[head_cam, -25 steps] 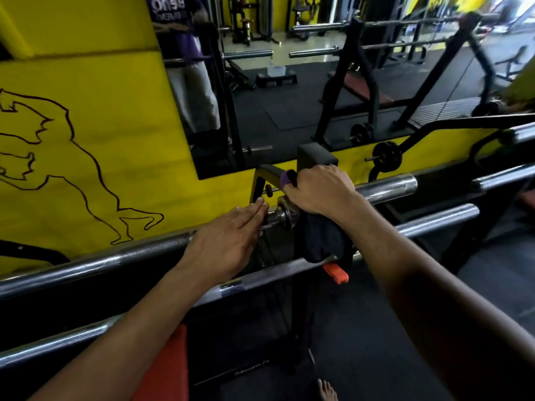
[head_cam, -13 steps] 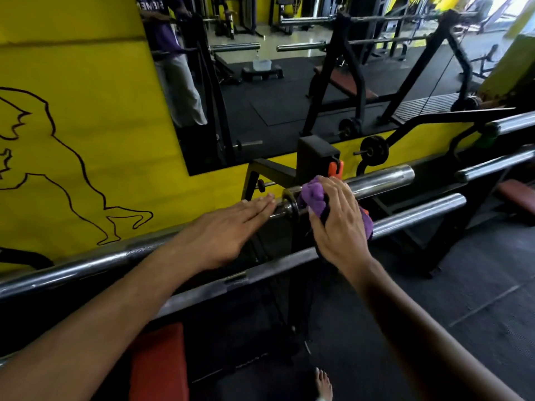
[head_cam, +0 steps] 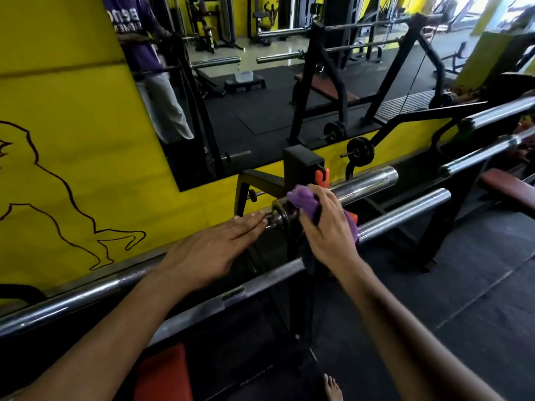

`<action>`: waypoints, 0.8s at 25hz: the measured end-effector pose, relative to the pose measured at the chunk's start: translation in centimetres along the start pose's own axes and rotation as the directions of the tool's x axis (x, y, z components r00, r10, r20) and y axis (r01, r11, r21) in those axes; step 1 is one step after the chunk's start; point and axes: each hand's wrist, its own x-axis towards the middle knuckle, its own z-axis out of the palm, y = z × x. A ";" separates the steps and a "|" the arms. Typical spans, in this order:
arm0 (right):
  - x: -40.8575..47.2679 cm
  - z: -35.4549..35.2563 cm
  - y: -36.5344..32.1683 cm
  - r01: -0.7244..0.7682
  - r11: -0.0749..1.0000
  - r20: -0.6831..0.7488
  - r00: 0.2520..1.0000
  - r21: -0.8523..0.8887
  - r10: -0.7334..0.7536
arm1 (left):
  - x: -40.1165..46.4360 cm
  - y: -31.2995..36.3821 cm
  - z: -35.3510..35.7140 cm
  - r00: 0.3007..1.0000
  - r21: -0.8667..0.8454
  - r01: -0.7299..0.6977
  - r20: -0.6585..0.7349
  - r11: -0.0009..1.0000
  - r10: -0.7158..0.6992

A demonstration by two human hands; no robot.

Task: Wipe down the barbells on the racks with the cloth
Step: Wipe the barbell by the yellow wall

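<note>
Two chrome barbells lie across a black rack (head_cam: 301, 166). The upper barbell (head_cam: 367, 182) runs from lower left to its thick sleeve at the right. The lower barbell (head_cam: 405, 215) sits just in front of it. My right hand (head_cam: 327, 230) grips a purple cloth (head_cam: 301, 199) and presses it on the upper bar at its collar, beside the rack upright. My left hand (head_cam: 214, 247) lies flat on the upper bar left of the collar, fingers straight, fingertips near the collar.
A yellow wall with a black figure outline and a mirror (head_cam: 260, 96) stand behind the rack. Two more barbells (head_cam: 486, 151) lie at the right. A red bench pad (head_cam: 165, 371) is below me, another bench (head_cam: 509, 186) at right. My bare foot (head_cam: 333, 386) stands on black floor.
My right hand came off the top of the rack upright, dropped onto the upper bar by the collar and now shows the purple cloth. My left hand stayed flat on the bar.
</note>
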 end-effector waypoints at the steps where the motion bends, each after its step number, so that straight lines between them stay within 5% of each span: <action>1: -1.8 0.6 0.1 0.007 0.979 -0.067 0.998 0.204 0.007 | 0.0 0.0 0.1 1.000 -0.008 0.006 -0.005 1.000 -0.006; 4: -7.9 2.8 -1.9 -0.189 0.733 -0.168 0.908 0.654 0.384 | -0.1 0.2 0.2 0.996 -0.023 -0.027 -0.089 0.999 0.025; 6: -9.0 3.6 -2.6 -0.381 0.300 -0.023 0.584 0.875 0.811 | 0.0 0.4 0.0 0.991 -0.004 -0.021 -0.131 1.000 0.021; 7: -8.3 3.5 -2.3 -0.394 0.058 0.124 0.421 0.917 0.899 | 0.0 0.4 -0.1 0.993 -0.001 -0.020 -0.120 1.000 0.019; 8: -7.3 3.1 -1.9 -0.362 -0.113 0.248 0.354 0.925 0.902 | 0.0 0.5 -0.3 0.996 -0.027 -0.019 -0.082 0.999 0.017; 10: -4.6 2.5 -2.1 -0.230 -0.255 0.324 0.347 0.939 0.880 | 0.0 0.5 -0.4 0.997 -0.043 -0.017 -0.070 0.999 0.014; 12: -2.9 3.1 -2.7 -0.215 -0.258 0.322 0.356 0.942 0.877 | 0.1 0.4 -0.2 0.997 -0.060 -0.016 -0.075 0.998 0.011; 16: -3.3 5.1 -3.3 -0.382 -0.168 0.355 0.496 0.909 0.792 | 0.1 0.2 0.1 0.999 -0.073 0.010 -0.053 0.997 -0.014; 20: -5.2 2.8 -2.2 -0.478 0.395 0.057 0.689 0.784 0.722 | 0.0 0.4 -0.1 0.998 -0.074 0.008 -0.054 0.997 -0.012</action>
